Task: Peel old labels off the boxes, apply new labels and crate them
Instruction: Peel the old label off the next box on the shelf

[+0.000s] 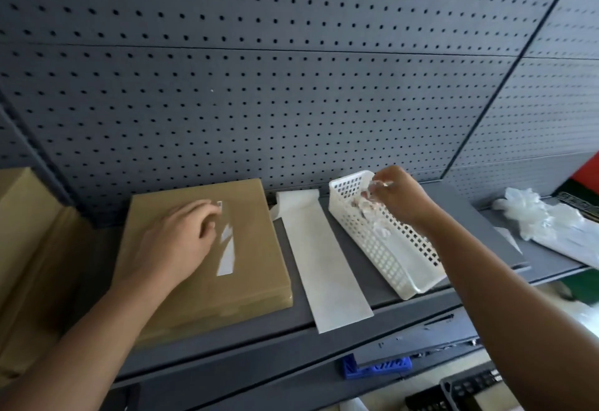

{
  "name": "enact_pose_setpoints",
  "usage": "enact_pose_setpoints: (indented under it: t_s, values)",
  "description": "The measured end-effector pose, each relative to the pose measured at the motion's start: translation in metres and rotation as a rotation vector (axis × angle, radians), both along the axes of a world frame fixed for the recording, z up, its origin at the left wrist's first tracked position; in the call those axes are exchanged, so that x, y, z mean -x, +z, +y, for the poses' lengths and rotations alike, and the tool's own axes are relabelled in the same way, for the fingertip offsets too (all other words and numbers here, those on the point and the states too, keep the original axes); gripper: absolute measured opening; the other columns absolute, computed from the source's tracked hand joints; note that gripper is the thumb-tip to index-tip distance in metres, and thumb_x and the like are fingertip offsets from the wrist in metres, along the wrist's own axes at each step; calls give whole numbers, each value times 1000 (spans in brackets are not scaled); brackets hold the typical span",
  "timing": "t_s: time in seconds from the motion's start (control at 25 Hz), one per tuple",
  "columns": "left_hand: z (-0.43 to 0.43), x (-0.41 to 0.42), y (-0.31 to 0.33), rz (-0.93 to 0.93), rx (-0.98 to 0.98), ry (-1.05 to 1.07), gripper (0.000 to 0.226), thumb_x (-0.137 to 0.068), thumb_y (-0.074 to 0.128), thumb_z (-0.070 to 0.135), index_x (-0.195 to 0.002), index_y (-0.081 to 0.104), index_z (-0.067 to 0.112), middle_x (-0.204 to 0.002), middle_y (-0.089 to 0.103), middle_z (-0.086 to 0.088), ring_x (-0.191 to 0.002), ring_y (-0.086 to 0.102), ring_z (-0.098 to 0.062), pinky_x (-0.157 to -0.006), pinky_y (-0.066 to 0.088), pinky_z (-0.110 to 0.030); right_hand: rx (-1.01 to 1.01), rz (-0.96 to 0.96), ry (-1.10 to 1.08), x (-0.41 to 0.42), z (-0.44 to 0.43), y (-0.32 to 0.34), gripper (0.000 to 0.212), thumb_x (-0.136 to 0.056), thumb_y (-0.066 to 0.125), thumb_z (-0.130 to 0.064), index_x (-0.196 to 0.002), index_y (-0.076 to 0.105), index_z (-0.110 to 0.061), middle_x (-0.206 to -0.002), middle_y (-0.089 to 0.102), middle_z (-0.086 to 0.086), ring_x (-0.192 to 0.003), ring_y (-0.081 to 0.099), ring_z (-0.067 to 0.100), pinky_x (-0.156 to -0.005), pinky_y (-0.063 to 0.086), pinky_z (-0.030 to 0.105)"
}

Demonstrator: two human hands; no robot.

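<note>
View from head height, looking down at a grey shelf [460, 206] in front of a dark pegboard wall [291, 86]. A flat brown cardboard box [256, 274] lies on the shelf, left of centre. On its top is a torn white label remnant [227, 255], a slanted strip w/ a small separate bit above it.

The left hand [181, 242] rests palm-down on the box lid, fingers loosely bent and grasping nothing, fingertips just beside the small upper bit of label.

Right of the box lies a long white paper strip [324, 268], running front to back along the shelf. Just beside that sits a white perforated plastic basket [398, 258], angled, w/ crumpled scraps inside.

The right hand [402, 196] hovers over the basket's far end – thumb and fingertips pinch a crumpled clear-and-white scrap [381, 185] just above the rim.

More brown cartons [26, 232] stand at the far left. Clear plastic bags [534, 219] lie at the far right – well apart from the box.
</note>
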State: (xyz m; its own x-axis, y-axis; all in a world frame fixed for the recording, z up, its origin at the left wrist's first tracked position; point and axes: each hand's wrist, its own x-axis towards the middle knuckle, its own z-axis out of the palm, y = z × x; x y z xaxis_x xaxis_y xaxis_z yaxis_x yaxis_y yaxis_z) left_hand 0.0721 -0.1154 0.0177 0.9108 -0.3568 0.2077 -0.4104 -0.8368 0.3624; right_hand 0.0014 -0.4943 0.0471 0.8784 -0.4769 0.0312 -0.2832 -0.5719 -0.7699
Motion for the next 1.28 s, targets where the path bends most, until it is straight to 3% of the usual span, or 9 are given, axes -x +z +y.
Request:
enact_pose_setpoints:
  t_s: [0.16, 0.32, 0.44, 0.52, 0.6, 0.72, 0.92, 1.08, 1.28]
  values:
    - [3, -10, -8, 7, 38, 2, 23, -97, 58, 17, -116, 68, 26, -132, 62, 10, -119, 60, -18, -89, 52, -39, 136, 36, -72, -2, -26, -17, 7, -88, 69, -18, -83, 73, -20, -85, 71, -4, -76, 70, 19, -54, 54, 24]
    - [1, -15, -18, -4, 89, -2, 24, -95, 61, 12, -112, 69, 26, -128, 65, 9, -118, 60, -21, -91, 52, -42, 297, 129, 46, -10, -20, -43, 23, -92, 61, -21, -76, 72, -8, -84, 72, 7, -80, 61, 26, -83, 47, 32]
    - [0, -16, -22, -22, 87, -8, 24, -95, 61, 13, -113, 69, 28, -130, 64, 10, -119, 59, -20, -91, 51, -43, 356, 115, 80, -14, -21, -58, 34, -94, 52, -8, -64, 54, 7, -67, 58, 22, -58, 47, 25, -74, 39, 17]
    - [-1, -17, -23, -30, 107, 0, 24, -95, 61, 12, -111, 69, 28, -129, 64, 10, -119, 59, -20, -91, 51, -41, 394, 143, 135, -13, -21, -60, 28, -96, 50, -5, -76, 64, 9, -88, 61, 30, -81, 65, 22, -73, 34, 0]
    - [-2, -17, -24, -41, 112, 5, 24, -94, 62, 11, -110, 70, 27, -128, 65, 9, -118, 59, -21, -89, 49, -38, 441, 149, 172, -13, -22, -60, 24, -99, 52, -11, -101, 75, -7, -114, 62, 16, -113, 62, 19, -83, 35, 4]
    - [-2, -18, -26, -40, 111, 4, 24, -94, 61, 11, -110, 70, 26, -126, 65, 9, -117, 59, -21, -88, 49, -39, 377, 102, 95, -13, -17, -53, 29, -94, 63, -24, -123, 66, -23, -116, 64, 3, -92, 65, 18, -74, 51, 24]
    - [-1, -19, -24, -23, 111, -8, 24, -96, 59, 15, -112, 70, 29, -128, 64, 11, -117, 59, -17, -88, 51, -39, 430, 202, 30, -9, -18, -36, 20, -95, 58, -28, -103, 74, -18, -111, 70, 3, -80, 67, 19, -75, 59, 38]
    - [3, -16, -13, -11, 139, -8, 24, -98, 58, 16, -115, 69, 29, -133, 62, 14, -102, 63, -13, -79, 48, -28, 533, 125, 53, -9, -21, -15, 24, -97, 52, -20, -101, 76, -21, -115, 64, -3, -85, 64, 16, -75, 55, 33]
    - [26, -11, 0, -52, 140, 52, 22, -99, 58, 21, -116, 68, 30, -127, 65, 16, -60, 47, 3, -59, 40, -26, 471, -23, 79, -6, 10, 24, 27, -95, 49, -6, -97, 72, -20, -94, 71, -4, -67, 59, -1, -56, 44, 6]
